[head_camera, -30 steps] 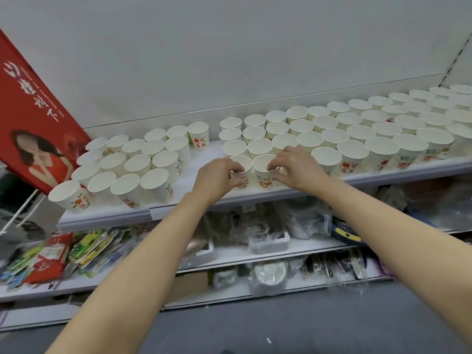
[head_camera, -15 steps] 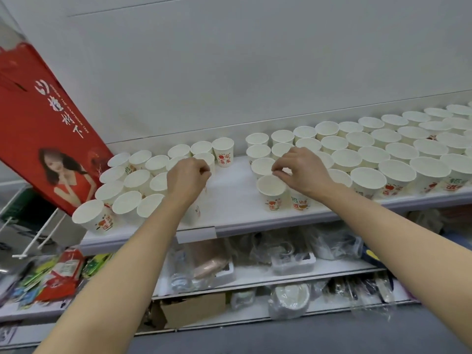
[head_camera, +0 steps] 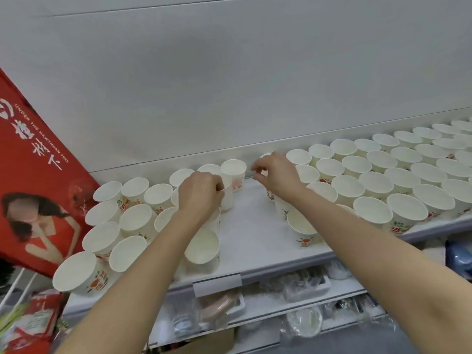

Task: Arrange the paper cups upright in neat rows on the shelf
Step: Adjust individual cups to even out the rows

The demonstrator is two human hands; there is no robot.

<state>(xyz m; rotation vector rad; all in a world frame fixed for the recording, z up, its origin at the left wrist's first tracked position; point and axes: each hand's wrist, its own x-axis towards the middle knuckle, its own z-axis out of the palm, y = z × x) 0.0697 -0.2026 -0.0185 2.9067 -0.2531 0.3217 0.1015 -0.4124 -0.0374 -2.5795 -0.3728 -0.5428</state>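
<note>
White paper cups with red and green prints stand upright on a white shelf [head_camera: 255, 231]. One cluster [head_camera: 132, 221] fills the left side, and longer rows [head_camera: 383, 180] fill the right side. My left hand [head_camera: 201, 192] pinches the rim of a cup [head_camera: 228, 203] at the right edge of the left cluster. My right hand [head_camera: 278, 177] curls its fingers over a cup [head_camera: 270, 195] at the left end of the right rows, near the back wall; the hand hides most of that cup. A bare gap of shelf separates the two groups.
A red printed box [head_camera: 38, 175] leans at the shelf's left end. The grey back wall [head_camera: 229, 85] rises right behind the cups. A label holder [head_camera: 217, 284] hangs on the shelf's front edge. Lower shelves [head_camera: 281, 310] hold plastic-wrapped goods.
Both hands have moved from the front row toward the back of the shelf. The left hand went left to the left cluster and took a cup's rim. The view has shifted.
</note>
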